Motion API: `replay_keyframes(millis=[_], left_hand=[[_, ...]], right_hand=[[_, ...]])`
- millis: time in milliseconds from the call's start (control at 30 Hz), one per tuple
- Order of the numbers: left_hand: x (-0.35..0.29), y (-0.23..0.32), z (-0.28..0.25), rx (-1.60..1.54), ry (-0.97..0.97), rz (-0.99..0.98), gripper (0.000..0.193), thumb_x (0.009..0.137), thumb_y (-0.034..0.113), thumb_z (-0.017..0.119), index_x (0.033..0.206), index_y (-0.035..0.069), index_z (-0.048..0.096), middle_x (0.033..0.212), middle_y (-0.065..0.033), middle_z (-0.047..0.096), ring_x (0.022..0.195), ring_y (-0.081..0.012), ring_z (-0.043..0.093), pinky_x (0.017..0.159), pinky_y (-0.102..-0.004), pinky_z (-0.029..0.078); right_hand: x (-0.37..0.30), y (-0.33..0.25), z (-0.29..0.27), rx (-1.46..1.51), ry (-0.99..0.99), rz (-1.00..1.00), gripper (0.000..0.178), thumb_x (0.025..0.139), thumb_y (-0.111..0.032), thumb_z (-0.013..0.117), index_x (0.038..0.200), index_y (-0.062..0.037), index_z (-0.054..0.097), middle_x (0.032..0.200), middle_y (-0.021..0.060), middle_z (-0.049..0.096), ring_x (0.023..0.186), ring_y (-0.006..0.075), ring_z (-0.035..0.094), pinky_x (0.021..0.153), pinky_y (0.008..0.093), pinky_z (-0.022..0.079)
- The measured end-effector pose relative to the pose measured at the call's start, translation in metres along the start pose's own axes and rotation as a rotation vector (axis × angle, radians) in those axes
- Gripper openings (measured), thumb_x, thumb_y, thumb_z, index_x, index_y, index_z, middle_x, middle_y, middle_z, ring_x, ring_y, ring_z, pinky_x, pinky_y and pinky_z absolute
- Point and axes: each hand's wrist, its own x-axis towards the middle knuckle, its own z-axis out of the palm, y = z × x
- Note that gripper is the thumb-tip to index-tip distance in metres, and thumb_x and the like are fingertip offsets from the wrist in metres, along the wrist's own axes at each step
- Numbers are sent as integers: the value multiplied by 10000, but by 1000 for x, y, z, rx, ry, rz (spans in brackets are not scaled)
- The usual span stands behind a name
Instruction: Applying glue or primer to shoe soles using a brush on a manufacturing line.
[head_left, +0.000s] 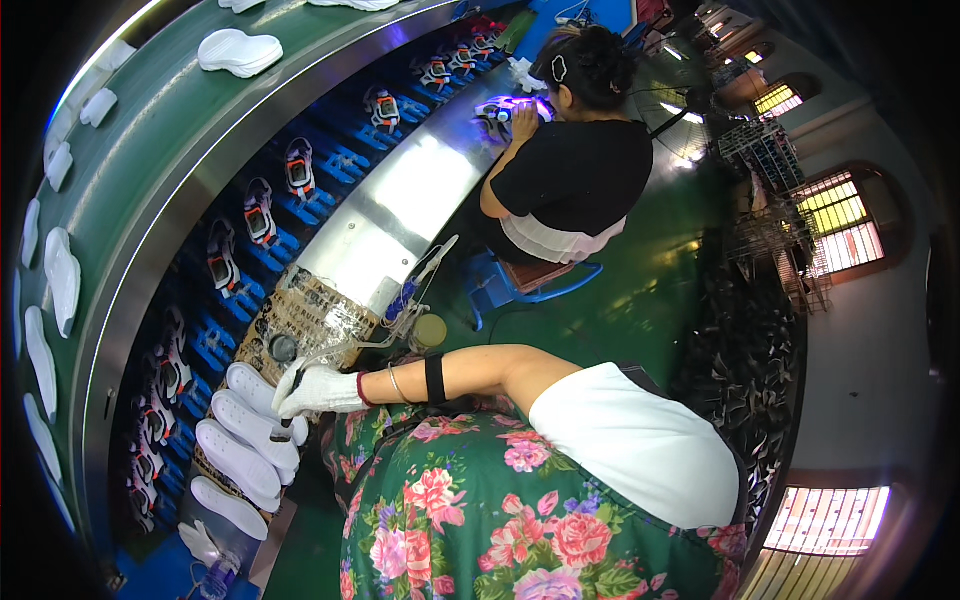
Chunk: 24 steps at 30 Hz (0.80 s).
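Note:
My right hand [318,390], in a white knitted glove, is over the near end of a row of white shoe soles [240,462] on the bench. Its fingers are curled together around something dark and slim that I cannot make out. The sole nearest the glove [250,388] lies partly under the fingers. Several soles lie side by side, slanting across the worktop. Just beyond the hand, a small round grey cup [283,348] sits on brown, plastic-covered board [310,312]. My left hand is not in view; the green floral apron [480,500] fills the lower middle.
A green conveyor [150,170] carrying white soles curves along the left. Beside it, shoe uppers [259,212] stand on blue racks. A co-worker [580,150] sits ahead on a blue stool [520,290], handling a shoe under purple light. A clear bottle [218,578] stands at lower left.

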Motion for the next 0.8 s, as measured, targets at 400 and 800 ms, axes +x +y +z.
replay_keyframes(millis=[400,800], left_hand=[[2,6,1,33,-6,-4,178,895,299,559,952,132,577,897,-135,545,845,-292,571,689,-476,437],[-2,-5,10,44,-25,-37,144,894,272,545,915,130,558,856,-121,525,821,-272,557,679,-451,432]], right_hand=[[2,4,-4,-65,-35,1,137,747,-92,747,863,-21,764,741,47,714,565,87,585,515,247,486],[-1,-1,-8,12,28,-53,158,739,-91,749,878,-20,767,766,51,725,644,101,629,603,266,534]])
